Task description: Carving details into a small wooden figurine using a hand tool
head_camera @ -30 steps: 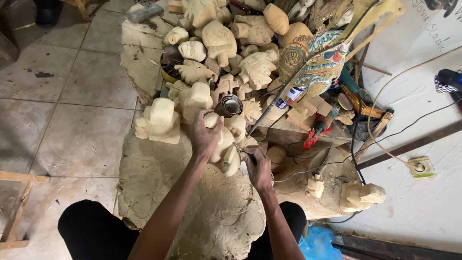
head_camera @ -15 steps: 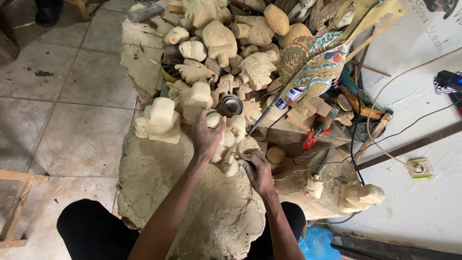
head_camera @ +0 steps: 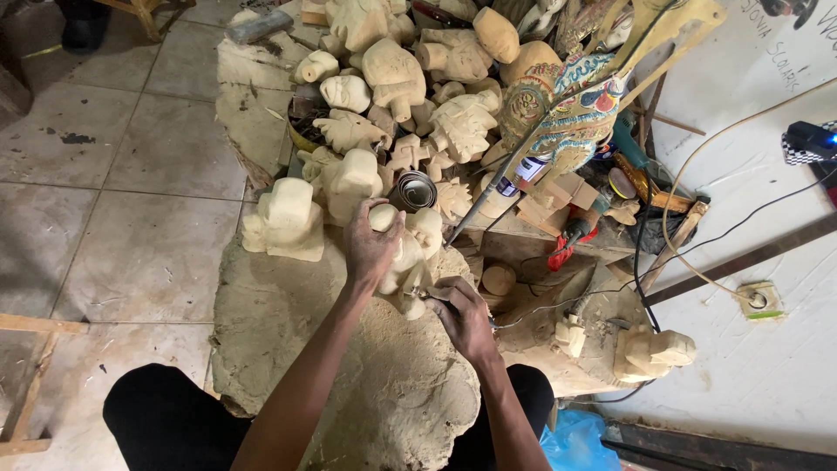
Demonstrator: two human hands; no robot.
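Observation:
My left hand (head_camera: 370,249) grips a pale unpainted wooden carving (head_camera: 410,244) and holds it on a large dusty wooden block (head_camera: 366,375). My right hand (head_camera: 466,318) is closed around a small carving tool (head_camera: 434,294) whose tip touches the lower part of the carving. A thin cable (head_camera: 540,310) runs from this hand to the right. My knees in black trousers (head_camera: 166,414) frame the block.
A heap of several unpainted carved figures (head_camera: 392,78) lies beyond the block. A painted puppet figure (head_camera: 567,109) leans at the right, beside a metal can (head_camera: 417,190), hand tools (head_camera: 571,235) and cables. Grey floor tiles (head_camera: 131,174) spread left; a white wall (head_camera: 767,262) stands right.
Both hands stay on the carving; my right hand has shifted slightly along its lower part. The view has barely moved.

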